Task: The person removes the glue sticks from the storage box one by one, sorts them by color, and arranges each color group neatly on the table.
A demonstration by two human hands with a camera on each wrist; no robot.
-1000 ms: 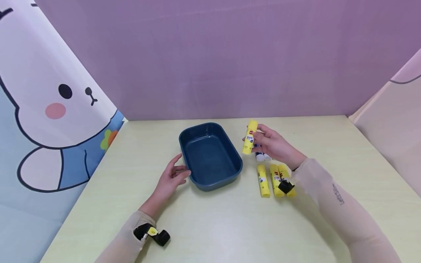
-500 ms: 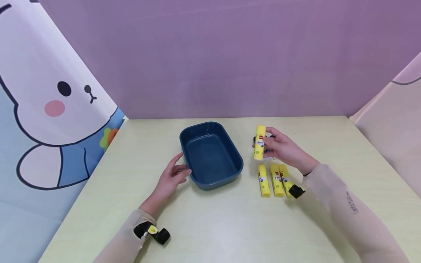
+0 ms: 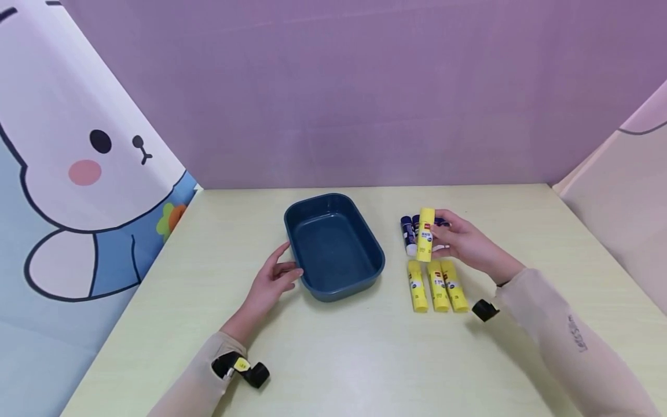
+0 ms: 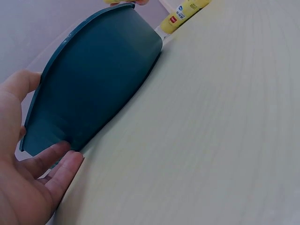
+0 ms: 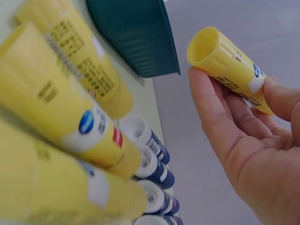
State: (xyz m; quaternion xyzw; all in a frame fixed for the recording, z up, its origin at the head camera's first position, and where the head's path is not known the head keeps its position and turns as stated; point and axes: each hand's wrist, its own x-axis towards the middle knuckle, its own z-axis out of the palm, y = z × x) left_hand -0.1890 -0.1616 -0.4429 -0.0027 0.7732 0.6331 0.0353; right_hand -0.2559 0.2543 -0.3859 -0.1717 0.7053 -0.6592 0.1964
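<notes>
My right hand (image 3: 464, 243) pinches a yellow glue stick (image 3: 425, 234) between thumb and fingers, raised above the table, as the right wrist view also shows. Behind it lie several navy-and-white glue sticks (image 3: 408, 234), partly hidden by the hand. Three more yellow glue sticks (image 3: 439, 288) lie in front of them. At the left side of an empty dark teal tray (image 3: 336, 255) is my left hand (image 3: 271, 281). Its fingertips rest against the tray's outer wall (image 4: 93, 75) near the bottom in the left wrist view, the thumb at the rim.
The pale wooden tabletop (image 3: 339, 353) ends at a purple backdrop (image 3: 365, 104). A cartoon-printed sheet (image 3: 104, 202) borders the left side, and a pale panel (image 3: 630, 202) the right. A small black camera (image 3: 255, 375) is strapped to the left wrist.
My right hand has carried the yellow glue stick rightward and a little nearer, away from the tray to over the navy glue sticks. The left hand and the tray keep their places.
</notes>
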